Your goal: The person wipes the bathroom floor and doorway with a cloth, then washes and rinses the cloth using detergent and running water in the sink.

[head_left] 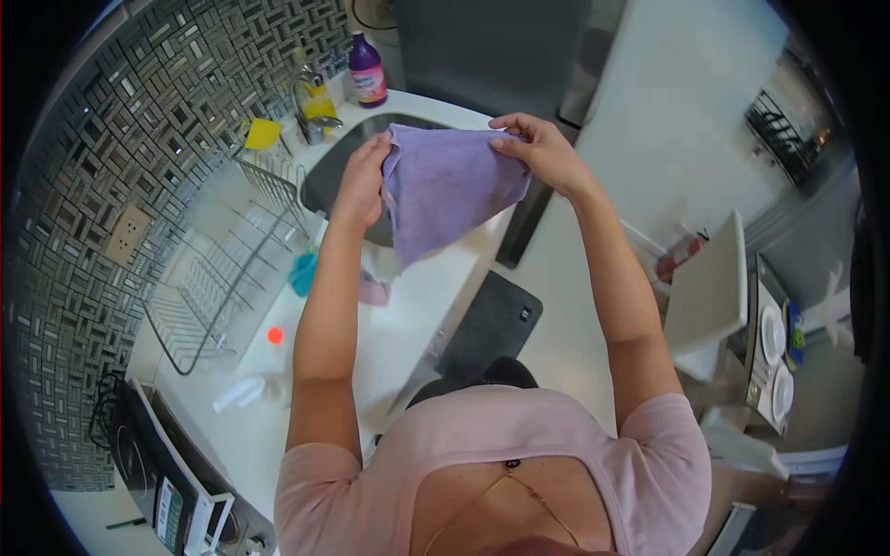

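Note:
A purple cloth (450, 185) hangs stretched between my two hands, over the front part of the sink (334, 176). My left hand (367, 181) pinches its upper left corner, where the fabric looks folded in layers. At the upper right edge, my right hand (533, 148) grips the cloth between thumb and fingers. The cloth's lower point hangs over the white counter (371, 343). Beneath and beside my left forearm lie a teal item (302, 275) and a pink cloth (375, 290), both partly hidden.
A wire dish rack (209, 296) stands along the tiled wall. Behind the sink are a purple bottle (367, 72), a yellow-labelled bottle (315, 97) and a yellow sponge or cloth (263, 134). An orange-red round item (275, 335) and a white bottle (239, 394) lie on the counter.

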The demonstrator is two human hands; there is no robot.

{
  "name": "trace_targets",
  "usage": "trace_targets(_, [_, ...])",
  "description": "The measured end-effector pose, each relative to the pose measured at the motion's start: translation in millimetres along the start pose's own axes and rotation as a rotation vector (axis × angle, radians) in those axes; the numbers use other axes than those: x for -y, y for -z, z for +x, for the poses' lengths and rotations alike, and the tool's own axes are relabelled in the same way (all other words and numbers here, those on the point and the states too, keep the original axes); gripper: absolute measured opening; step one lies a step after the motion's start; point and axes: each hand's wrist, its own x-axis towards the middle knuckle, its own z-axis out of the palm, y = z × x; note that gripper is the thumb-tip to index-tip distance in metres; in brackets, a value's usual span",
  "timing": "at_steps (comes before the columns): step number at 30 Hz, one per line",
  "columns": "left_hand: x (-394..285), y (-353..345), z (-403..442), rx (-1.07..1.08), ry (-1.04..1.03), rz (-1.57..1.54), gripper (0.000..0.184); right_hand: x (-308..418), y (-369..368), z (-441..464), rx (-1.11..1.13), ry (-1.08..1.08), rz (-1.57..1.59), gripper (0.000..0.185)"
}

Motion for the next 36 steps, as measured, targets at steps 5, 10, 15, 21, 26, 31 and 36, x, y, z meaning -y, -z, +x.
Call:
trace_targets(5, [1,63,65,-0.113,-0.012,-0.057,0.026,-20,-33,112,0.133,0.022,0.050,0.031])
trace_targets(10, [43,122,87,-0.336,0.139,-0.242,0.032,-74,-107,224,0.506,0.296,-0.373,0.022])
trace_targets(15, [81,141,64,-0.591,0.022,0.524,0.023,-123,-172,284,0.826,0.227,-0.271,0.028])
trace_targets(21, [71,130,95,-0.627,0.184,-0.156,0.045,-159,-186,403,-0.153,0.194,-0.084,0.093])
trace_targets(26, [43,109,94,-0.488,-0.020,-0.514,0.055,-183,-205,500,-0.251,0.324,0.075,0.111])
trace_targets(31, [129,134,85,-0.515,-0.347,-0.876,0.066,-157,-174,488,0.080,0.315,0.189,0.099])
trace_targets(36, [134,123,111,-0.650,-0.171,-0.806,0.064,-163,-143,473,0.170,0.690,-0.124,0.087])
